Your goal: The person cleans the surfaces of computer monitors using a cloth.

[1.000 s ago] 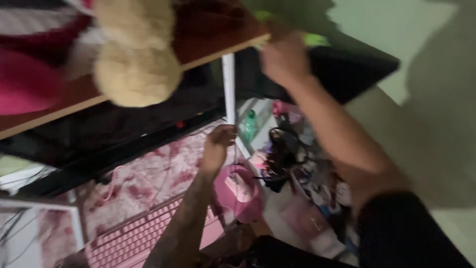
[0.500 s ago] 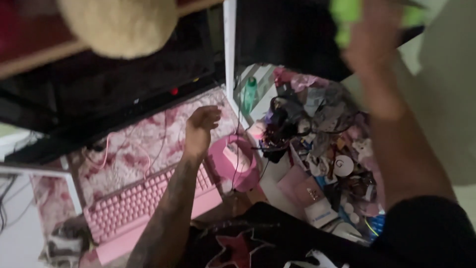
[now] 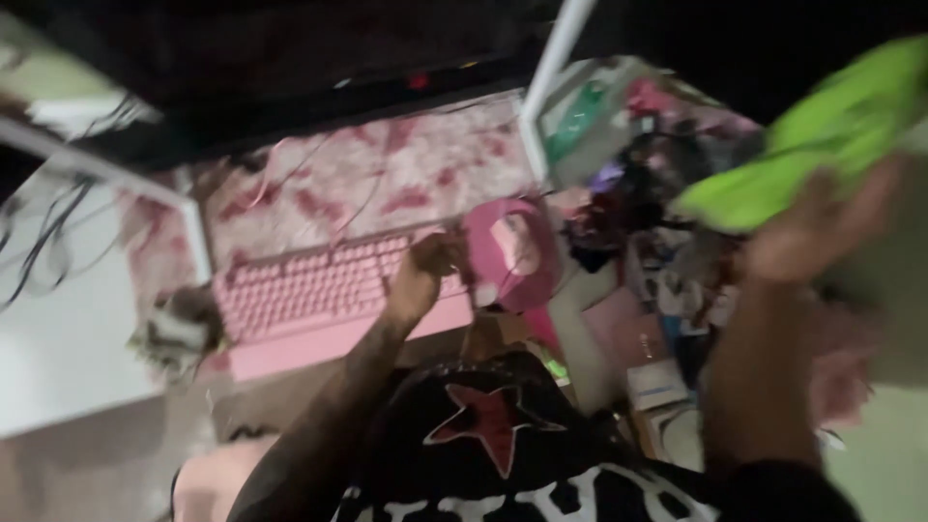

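Two hands: right hand (image 3: 817, 232) fingers clasp bright green soft cloth (image 3: 822, 135), 2 o'clock; left hand (image 3: 425, 275) rests on pink plastic keyboard (image 3: 309, 290), grip unclear.

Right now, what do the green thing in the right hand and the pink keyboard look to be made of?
The green thing in the right hand looks like soft, matte cloth: it drapes and folds, though blur leaves that open. The pink keyboard by the left hand looks like rigid plastic, with even rows of moulded keys.

A pink headset (image 3: 509, 253) lies right of centre, beside a heap of cables and clutter (image 3: 648, 208). A green bottle (image 3: 572, 121) stands behind a white post (image 3: 547, 82).
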